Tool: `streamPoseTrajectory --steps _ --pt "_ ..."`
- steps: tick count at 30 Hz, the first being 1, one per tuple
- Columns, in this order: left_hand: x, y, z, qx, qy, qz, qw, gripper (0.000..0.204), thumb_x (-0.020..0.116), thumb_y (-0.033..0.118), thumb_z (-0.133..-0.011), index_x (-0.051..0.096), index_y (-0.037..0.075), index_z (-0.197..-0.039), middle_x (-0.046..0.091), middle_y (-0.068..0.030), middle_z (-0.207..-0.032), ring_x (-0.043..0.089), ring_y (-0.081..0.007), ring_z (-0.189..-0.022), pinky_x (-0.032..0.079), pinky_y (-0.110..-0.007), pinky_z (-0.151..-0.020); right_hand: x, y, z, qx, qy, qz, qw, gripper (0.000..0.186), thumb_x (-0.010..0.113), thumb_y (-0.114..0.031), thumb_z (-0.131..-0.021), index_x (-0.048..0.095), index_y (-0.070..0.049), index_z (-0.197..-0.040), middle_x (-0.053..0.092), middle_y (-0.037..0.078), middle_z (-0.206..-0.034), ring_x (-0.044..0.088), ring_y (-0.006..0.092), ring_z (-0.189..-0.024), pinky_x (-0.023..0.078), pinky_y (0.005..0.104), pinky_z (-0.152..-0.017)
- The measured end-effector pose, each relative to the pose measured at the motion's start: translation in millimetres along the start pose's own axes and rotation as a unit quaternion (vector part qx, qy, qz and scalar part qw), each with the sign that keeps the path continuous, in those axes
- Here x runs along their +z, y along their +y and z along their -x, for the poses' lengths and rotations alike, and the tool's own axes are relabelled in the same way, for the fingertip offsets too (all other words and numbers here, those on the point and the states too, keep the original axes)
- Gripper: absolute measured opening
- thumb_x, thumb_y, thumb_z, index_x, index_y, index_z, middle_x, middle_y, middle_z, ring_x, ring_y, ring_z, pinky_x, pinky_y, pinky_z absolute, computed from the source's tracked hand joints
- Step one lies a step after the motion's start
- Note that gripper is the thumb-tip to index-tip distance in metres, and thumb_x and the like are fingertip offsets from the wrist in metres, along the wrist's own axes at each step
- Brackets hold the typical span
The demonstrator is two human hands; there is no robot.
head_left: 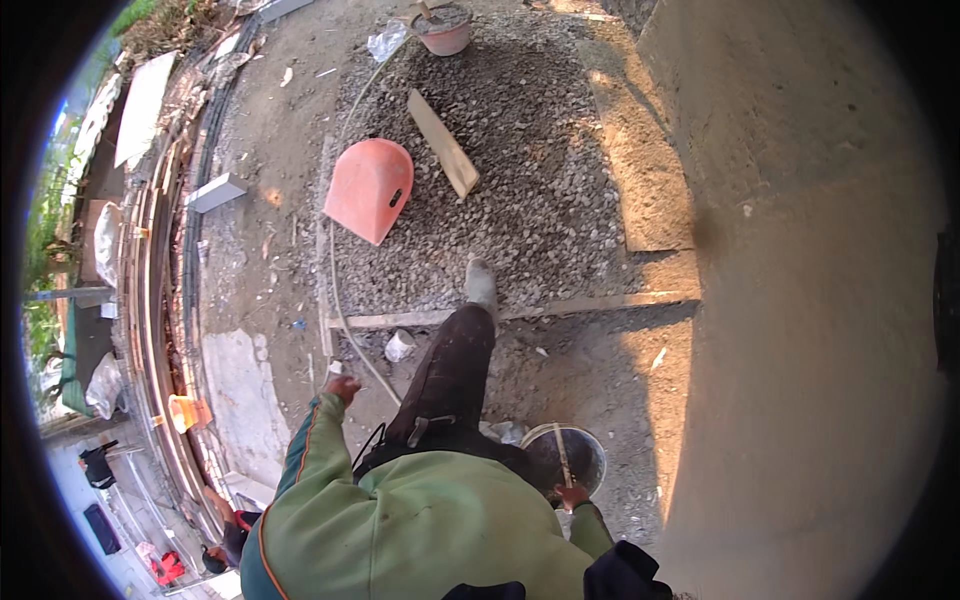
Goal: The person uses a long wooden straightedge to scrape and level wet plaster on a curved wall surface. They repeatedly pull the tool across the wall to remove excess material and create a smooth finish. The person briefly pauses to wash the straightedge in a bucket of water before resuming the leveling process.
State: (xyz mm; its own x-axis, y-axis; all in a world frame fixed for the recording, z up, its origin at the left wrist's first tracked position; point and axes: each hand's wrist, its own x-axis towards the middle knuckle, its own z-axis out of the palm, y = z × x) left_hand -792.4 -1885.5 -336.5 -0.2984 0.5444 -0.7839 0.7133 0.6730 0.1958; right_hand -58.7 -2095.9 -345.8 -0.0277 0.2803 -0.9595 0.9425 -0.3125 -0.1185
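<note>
My right hand (572,495) is closed round the pale, thin handle (563,452) of a round bucket (602,462), beside my right leg. The handle runs across the bucket's mouth; its near part is hidden by my hand, and the dark inside cannot be made out. My left hand (345,388) hangs out to the left, fingers loosely apart, with nothing visible in it. Just beyond its fingers is a small white object (336,368). One greyish boot (481,281) of mine is on the gravel (540,230), past a narrow edging strip (590,304).
A pink-orange tray-like tub (368,188) and a wooden board (443,144) lie on the gravel. Farther off stands a filled basin (445,38). A hose (345,310) winds along the left, near a white cup (399,346). A wall (800,300) bounds the right. Another person (232,530) is at lower left.
</note>
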Motion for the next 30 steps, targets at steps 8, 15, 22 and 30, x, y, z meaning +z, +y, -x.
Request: streamPoseTrajectory --steps 8,15,22,30 --pt "-199.8 76.1 -45.3 -0.232 -0.071 0.273 0.931 0.049 0.06 0.037 -0.092 0.053 0.006 -0.129 0.064 -0.0125 -0.11 0.068 -0.0268 -0.077 0.053 -0.042 -0.06 -340.0 -220.3 66.6 0.046 0.02 -0.035 0.998 0.052 0.061 -0.055 -0.082 0.065 -0.02 -0.12 0.066 0.019 -0.113 0.062 0.0385 -0.108 0.047 0.0518 -0.09" --pt "-366.4 242.8 -166.4 0.018 0.078 0.311 0.947 0.049 0.063 0.023 -0.091 0.048 0.0 -0.132 0.059 -0.0122 -0.119 0.059 -0.0205 -0.095 0.051 -0.032 -0.073 -518.8 -336.2 92.2 -0.073 0.178 0.053 0.98 0.035 0.066 -0.044 -0.079 0.066 -0.013 -0.096 0.07 0.015 -0.089 0.066 0.037 -0.09 0.048 0.0526 -0.079" --pt "-366.7 398.9 -78.7 0.129 0.006 0.333 0.934 0.056 0.062 0.039 -0.091 0.049 0.012 -0.138 0.062 0.0018 -0.112 0.058 -0.0103 -0.086 0.045 -0.025 -0.064 -655.7 -395.4 1.8 -0.166 0.242 0.088 0.952 0.026 0.066 -0.034 -0.079 0.067 -0.011 -0.091 0.07 0.013 -0.091 0.066 0.0326 -0.093 0.046 0.0501 -0.082" --pt "-276.6 306.9 21.5 -0.15 -0.115 0.281 0.941 0.051 0.062 0.035 -0.092 0.044 0.021 -0.138 0.06 -0.003 -0.113 0.064 -0.0224 -0.088 0.051 -0.039 -0.068 -699.9 -422.0 -88.3 -0.168 0.297 0.133 0.93 0.019 0.061 -0.024 -0.079 0.07 -0.015 -0.093 0.068 0.008 -0.094 0.06 0.0283 -0.109 0.039 0.0442 -0.094"
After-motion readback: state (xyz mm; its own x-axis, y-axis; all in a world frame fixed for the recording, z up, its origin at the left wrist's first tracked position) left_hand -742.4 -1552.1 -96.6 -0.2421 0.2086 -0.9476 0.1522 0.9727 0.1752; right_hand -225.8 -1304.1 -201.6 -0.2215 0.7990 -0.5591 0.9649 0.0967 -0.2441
